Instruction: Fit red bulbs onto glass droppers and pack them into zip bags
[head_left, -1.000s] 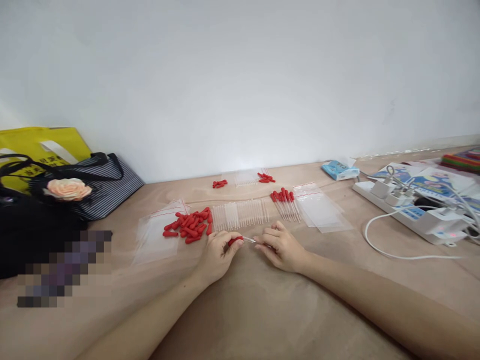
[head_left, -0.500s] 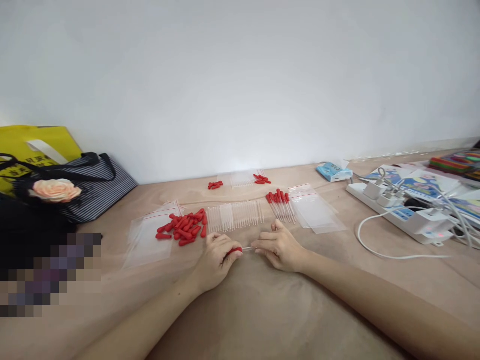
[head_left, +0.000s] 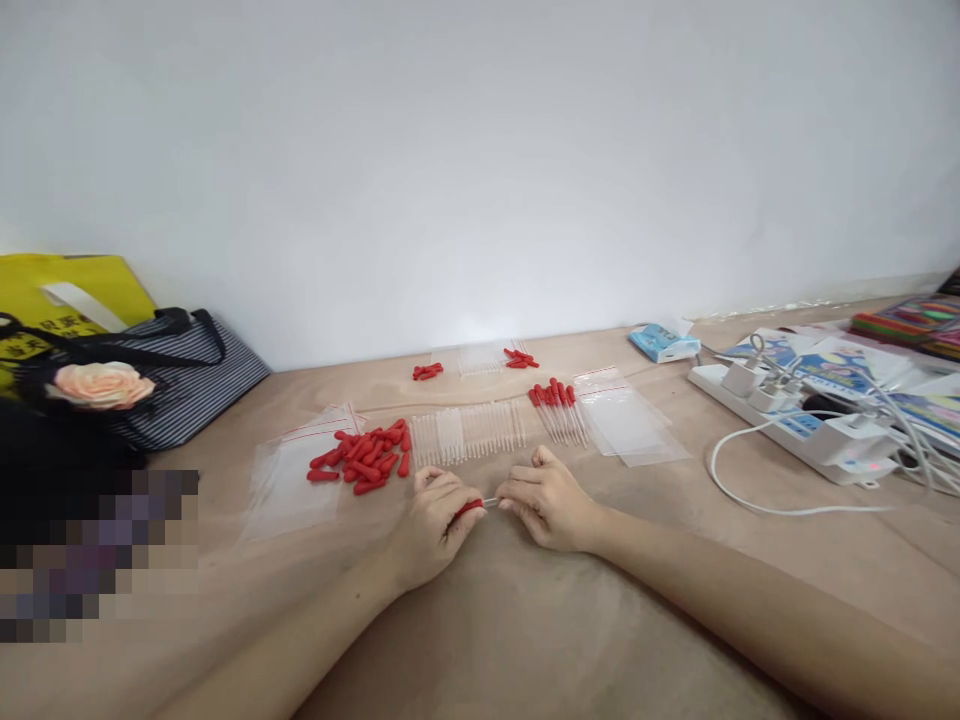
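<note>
My left hand (head_left: 436, 522) is closed around a red rubber dropper bulb (head_left: 470, 508). My right hand (head_left: 546, 500) pinches a thin clear dropper tube (head_left: 490, 502), whose end meets the bulb; how deep it sits inside is hidden by my fingers. Left of my hands lies a pile of loose red bulbs (head_left: 367, 458), partly on clear zip bags (head_left: 289, 490). Just beyond my hands, a row of bare clear tubes (head_left: 469, 433) is laid side by side. Several droppers with red bulbs fitted (head_left: 556, 408) lie together to the right of that row.
More zip bags (head_left: 637, 420) lie to the right. Further back are two small groups of red bulbs (head_left: 428, 371) beside more tubes (head_left: 481, 360). A tissue pack (head_left: 664, 342) and a power strip (head_left: 795, 425) with cables occupy the right; a striped bag (head_left: 195, 390) stands left.
My right hand has shifted slightly left, towards the left hand, and less of the tube shows between them. The view has also moved a little. Both grips are unchanged.
</note>
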